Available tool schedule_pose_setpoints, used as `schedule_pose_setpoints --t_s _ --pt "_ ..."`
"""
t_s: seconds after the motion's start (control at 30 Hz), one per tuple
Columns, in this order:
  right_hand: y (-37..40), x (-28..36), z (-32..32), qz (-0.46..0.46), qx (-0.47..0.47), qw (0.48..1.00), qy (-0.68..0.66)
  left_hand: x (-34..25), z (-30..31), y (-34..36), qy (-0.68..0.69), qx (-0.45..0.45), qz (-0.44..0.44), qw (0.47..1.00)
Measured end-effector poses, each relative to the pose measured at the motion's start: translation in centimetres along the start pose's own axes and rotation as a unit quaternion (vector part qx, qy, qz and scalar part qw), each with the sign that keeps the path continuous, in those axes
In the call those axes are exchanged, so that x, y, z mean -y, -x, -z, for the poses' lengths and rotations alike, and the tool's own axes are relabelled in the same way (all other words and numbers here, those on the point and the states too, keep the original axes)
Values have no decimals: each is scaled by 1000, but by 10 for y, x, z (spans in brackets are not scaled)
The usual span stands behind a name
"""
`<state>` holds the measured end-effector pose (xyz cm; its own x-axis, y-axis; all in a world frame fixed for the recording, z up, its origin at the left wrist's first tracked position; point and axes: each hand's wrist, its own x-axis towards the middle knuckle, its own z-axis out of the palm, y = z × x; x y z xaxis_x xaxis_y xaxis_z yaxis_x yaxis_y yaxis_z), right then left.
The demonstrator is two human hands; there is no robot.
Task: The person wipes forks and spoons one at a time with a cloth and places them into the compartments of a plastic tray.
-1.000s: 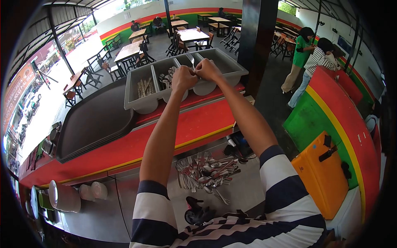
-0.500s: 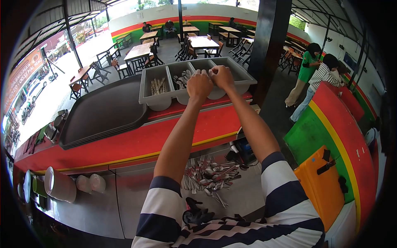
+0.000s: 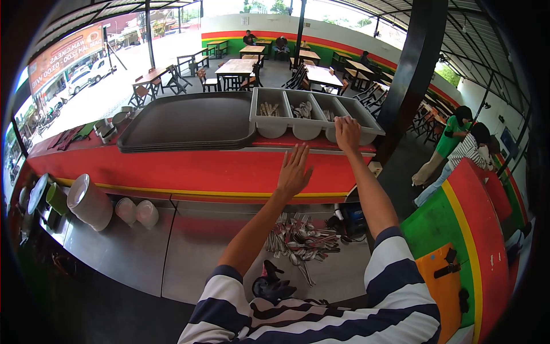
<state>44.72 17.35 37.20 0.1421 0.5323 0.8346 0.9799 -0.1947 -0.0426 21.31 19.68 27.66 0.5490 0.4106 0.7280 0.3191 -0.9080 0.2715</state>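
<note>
Right of centre in the upper half of the head view, the person's right hand (image 3: 347, 133) reaches to the front rim of a grey compartmented cutlery bin (image 3: 269, 127), its fingers bent over the edge; whether anything is pinched beneath them I cannot tell. At the middle of the frame the left hand (image 3: 294, 171) hangs before the red counter (image 3: 229, 172), fingers outstretched, holding nothing.

Inside the bin, pale-handled utensils (image 3: 268, 109) lie in the leftmost compartment and spoons (image 3: 302, 109) in the next. If the right hand bore down or pulled on that rim, the bin could tilt or slide forward and spill them. Its left end sits close against the stacked black serving trays (image 3: 189, 121), so a sideways shove might shift those too.

Low in the centre, loose forks and spoons (image 3: 303, 238) lie heaped on the steel worktop (image 3: 195, 252). The left forearm passes close beside this heap in the picture; dropped carelessly, it could scatter pieces. Several fork tines point towards the counter, and a quick grab from that side could prick a finger.
</note>
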Motion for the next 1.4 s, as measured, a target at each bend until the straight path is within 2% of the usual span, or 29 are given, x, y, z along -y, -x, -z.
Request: schedule_pose_setpoints --t_s 0.13,0.17,0.23,0.3,0.37,0.43,0.53,0.57,0.6,0.63,0.7,0.77,0.87,1.1,1.2,1.4 --pt "18 3 -8 32 -56 998 15 23 -5 103 67 43 155 985" --pt "24 2 -11 10 -28 999 24 28 -9 131 71 56 203 975" --pt "36 10 -11 13 -51 999 12 33 -10 187 86 92 284 951" --pt "46 22 -1 16 -66 997 -32 33 -12 242 26 175 372 911" --pt "68 44 8 -11 -63 988 -138 29 -24 302 -16 227 490 841" --pt "110 70 10 -62 -32 971 -230 10 -16 341 44 254 564 785" --pt "219 137 10 -124 34 929 -347 -13 -14 409 -3 272 406 873" --pt "261 165 23 -171 124 911 -354 -22 -10 420 -14 274 394 877" --pt "310 183 20 -149 157 883 -415 -35 -5 429 -23 278 382 881" --pt "350 202 30 -77 191 899 -386 -44 -2 437 -33 281 370 885" --pt "433 227 47 -45 313 858 -406 -43 -8 450 -9 267 366 892" --pt "504 236 64 8 355 852 -383 -44 -8 455 0 267 363 893" --pt "508 230 97 5 376 861 -342 -49 -11 450 -25 274 367 888" --pt "526 206 83 -106 327 908 -240 -70 -19 439 -67 215 395 891" --pt "527 188 79 -158 314 908 -228 -75 -19 431 -96 191 398 892" --pt "519 155 94 -174 287 919 -208 -84 -19 414 -141 186 415 879"
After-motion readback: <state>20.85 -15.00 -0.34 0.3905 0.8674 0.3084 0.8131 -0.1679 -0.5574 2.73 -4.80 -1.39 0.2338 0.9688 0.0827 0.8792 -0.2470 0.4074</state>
